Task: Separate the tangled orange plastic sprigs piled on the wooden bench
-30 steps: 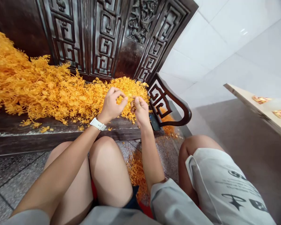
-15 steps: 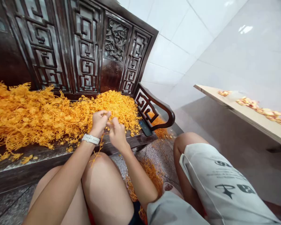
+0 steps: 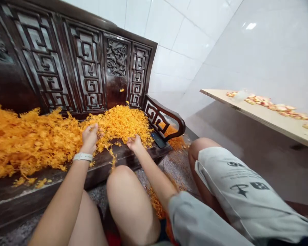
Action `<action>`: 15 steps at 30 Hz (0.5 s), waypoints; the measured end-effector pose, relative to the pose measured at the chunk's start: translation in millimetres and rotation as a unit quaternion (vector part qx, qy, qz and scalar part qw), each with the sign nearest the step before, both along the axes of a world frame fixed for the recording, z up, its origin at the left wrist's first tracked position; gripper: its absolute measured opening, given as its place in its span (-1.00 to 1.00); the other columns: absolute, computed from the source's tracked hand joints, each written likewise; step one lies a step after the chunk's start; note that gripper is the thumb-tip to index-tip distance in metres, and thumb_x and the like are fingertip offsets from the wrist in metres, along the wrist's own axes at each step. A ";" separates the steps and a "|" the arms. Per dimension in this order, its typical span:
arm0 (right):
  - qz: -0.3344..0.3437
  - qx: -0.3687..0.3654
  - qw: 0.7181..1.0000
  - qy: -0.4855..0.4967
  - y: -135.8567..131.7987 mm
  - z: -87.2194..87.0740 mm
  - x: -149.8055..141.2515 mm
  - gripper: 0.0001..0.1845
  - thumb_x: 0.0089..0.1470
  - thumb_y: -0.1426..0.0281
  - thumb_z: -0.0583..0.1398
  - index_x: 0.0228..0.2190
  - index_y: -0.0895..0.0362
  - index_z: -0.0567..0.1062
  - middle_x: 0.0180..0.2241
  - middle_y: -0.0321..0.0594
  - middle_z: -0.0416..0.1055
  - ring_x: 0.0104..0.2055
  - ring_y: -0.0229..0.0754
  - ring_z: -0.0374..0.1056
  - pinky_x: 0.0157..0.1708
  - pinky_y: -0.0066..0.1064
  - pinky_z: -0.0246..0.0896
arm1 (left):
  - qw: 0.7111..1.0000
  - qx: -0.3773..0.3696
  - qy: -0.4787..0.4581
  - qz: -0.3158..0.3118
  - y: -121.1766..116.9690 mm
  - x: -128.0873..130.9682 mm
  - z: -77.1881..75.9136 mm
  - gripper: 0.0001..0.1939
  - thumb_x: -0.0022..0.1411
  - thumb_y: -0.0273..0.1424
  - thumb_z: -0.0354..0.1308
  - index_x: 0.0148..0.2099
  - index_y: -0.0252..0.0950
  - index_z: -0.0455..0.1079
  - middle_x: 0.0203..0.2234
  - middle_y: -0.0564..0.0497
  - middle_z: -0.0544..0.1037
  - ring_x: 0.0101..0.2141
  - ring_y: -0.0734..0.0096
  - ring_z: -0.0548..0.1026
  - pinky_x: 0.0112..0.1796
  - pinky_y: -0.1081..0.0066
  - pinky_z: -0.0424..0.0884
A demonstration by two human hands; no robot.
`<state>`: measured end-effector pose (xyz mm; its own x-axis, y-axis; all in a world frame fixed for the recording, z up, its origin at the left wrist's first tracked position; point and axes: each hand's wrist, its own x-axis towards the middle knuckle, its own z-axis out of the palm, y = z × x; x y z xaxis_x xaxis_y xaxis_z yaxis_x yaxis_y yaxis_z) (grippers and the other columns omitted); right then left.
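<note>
My left hand (image 3: pixel 90 138), with a white band on the wrist, is closed at the near edge of the orange heap. An orange plastic flower sprig (image 3: pixel 110 148) hangs beside its fingers and trails toward my knee. My right hand (image 3: pixel 135 142) is just in front of the pile of small orange plastic flowers (image 3: pixel 127 121), its fingers loosely apart with nothing visible in them. Above the pile, a small orange piece (image 3: pixel 122 90) shows against the bench back. Longer orange sprigs (image 3: pixel 41 140) are heaped at the left.
The dark carved wooden bench (image 3: pixel 141 160) has an armrest (image 3: pixel 179 124) at its right end, with a phone (image 3: pixel 158 140) beside it. Orange stems (image 3: pixel 156 201) litter the floor. Another person's leg in pale shorts (image 3: pixel 226 177) is at the right, below a board (image 3: pixel 261 116) bearing reddish-yellow pieces.
My hands, close together before, have separated: the left moved left, the right slightly right and down. Small orange pieces now appear above the pile. The view has shifted.
</note>
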<state>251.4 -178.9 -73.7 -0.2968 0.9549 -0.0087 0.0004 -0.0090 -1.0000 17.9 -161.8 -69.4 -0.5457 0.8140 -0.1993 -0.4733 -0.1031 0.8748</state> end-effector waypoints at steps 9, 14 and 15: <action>0.082 -0.054 0.993 -0.070 3.6 6.8 5.9 -0.76 0.19 0.21 0.32 -0.26 0.13 0.57 -0.45 -0.31 0.49 -0.61 -0.37 0.17 -0.65 -0.52 0.05 | 0.990 0.042 0.129 -0.042 -9.7 9.0 -11.9 -0.81 0.08 -0.34 0.50 -0.30 -0.35 0.65 -0.39 -0.10 0.68 -0.30 0.38 0.59 -0.23 0.49 0.45; 0.180 0.107 0.955 -0.209 43.1 91.1 -29.9 -0.56 0.14 0.06 0.40 -0.17 0.16 0.57 -0.35 -0.23 0.50 -0.44 -0.29 0.32 -0.54 -0.49 0.20 | 0.992 0.098 0.044 -0.064 -13.2 14.0 12.5 -0.64 -0.04 -0.27 0.59 -0.22 -0.34 0.66 -0.32 -0.04 0.67 -0.40 0.50 0.52 -0.27 0.45 0.49; 0.147 0.132 0.959 -0.203 49.7 97.7 -42.0 -0.54 0.14 0.05 0.40 -0.14 0.16 0.55 -0.35 -0.24 0.48 -0.41 -0.28 0.32 -0.52 -0.49 0.21 | 0.990 0.117 0.018 -0.077 -11.4 14.4 19.5 -0.63 -0.07 -0.28 0.61 -0.24 -0.34 0.64 -0.32 -0.03 0.66 -0.38 0.49 0.55 -0.23 0.42 0.52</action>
